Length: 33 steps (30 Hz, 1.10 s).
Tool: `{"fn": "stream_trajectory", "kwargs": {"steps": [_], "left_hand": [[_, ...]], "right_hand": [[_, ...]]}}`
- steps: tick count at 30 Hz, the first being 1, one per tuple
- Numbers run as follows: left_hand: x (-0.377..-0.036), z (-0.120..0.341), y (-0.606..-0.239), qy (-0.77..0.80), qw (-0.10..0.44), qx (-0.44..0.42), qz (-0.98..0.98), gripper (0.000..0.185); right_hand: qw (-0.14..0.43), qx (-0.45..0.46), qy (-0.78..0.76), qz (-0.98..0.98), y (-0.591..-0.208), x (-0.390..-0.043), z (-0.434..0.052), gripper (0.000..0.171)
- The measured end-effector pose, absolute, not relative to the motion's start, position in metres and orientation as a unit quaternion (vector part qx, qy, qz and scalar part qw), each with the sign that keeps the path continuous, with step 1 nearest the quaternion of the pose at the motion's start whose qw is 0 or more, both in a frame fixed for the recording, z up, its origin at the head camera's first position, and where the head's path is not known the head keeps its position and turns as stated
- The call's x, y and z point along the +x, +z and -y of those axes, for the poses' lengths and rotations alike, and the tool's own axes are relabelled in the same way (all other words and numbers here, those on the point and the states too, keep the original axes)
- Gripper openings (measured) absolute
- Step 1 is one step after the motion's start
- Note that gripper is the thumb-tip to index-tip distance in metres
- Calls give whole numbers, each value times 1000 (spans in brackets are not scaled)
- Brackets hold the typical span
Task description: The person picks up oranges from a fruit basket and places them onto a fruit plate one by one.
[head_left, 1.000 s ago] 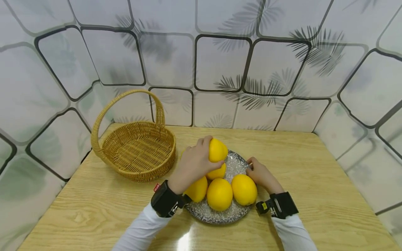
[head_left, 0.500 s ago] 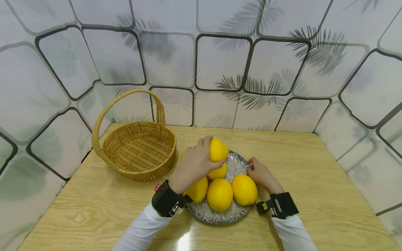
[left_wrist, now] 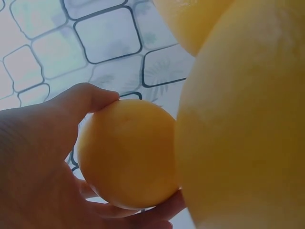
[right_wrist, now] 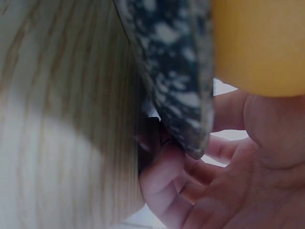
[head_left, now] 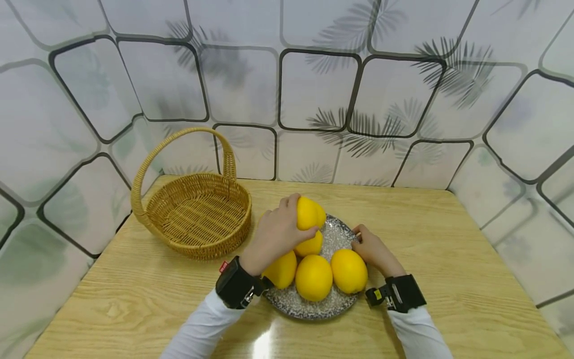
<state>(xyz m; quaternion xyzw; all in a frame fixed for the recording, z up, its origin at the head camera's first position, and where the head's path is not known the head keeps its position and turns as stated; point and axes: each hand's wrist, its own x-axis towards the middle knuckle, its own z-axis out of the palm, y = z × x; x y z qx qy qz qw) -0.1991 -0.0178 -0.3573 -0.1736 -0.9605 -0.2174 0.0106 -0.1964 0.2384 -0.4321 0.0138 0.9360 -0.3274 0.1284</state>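
my left hand is wrapped around a yellow lemon, thumb on one side and fingers curled over the far side, so the fruit sits firmly in my grasp just above the pile on the speckled plate. in the left wrist view the same lemon fills my palm, with my thumb tip resting on its top and fingertips showing beneath it, while another lemon looms large and close at the right of that view. directly under the held fruit lies a second lemon, and nearer to me three more sit in a row on the plate: one partly hidden by my left wrist, one in the middle, and one on the right. my right hand is at the right edge of the plate, fingers curled round its rim; the right wrist view shows those fingers tucked under the speckled rim where it meets the wooden table, with a lemon's yellow skin above. so both my hands are grasping something, the left the fruit, the right the plate's edge. to my left on the table stands a woven basket with an arched handle, just beside the plate but not touching it.
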Motion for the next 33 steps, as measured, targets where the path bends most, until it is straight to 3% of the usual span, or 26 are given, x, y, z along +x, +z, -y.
{"fn": "stream_trajectory", "kwargs": {"steps": [9,25,33], "left_hand": [[-195,10,-362,-231,11,-216,949,92],[-175,-14,-370,-78,74,-364,925,85],[-172,-19,-378,-74,94,-358,926,83]], "right_hand": [[125,15,-326,-937,-434,-196,-237,38],[122,6,-337,-934,-436,-195,-239,35],[120,5,-337,-934,-438,-196,-240,34]]}}
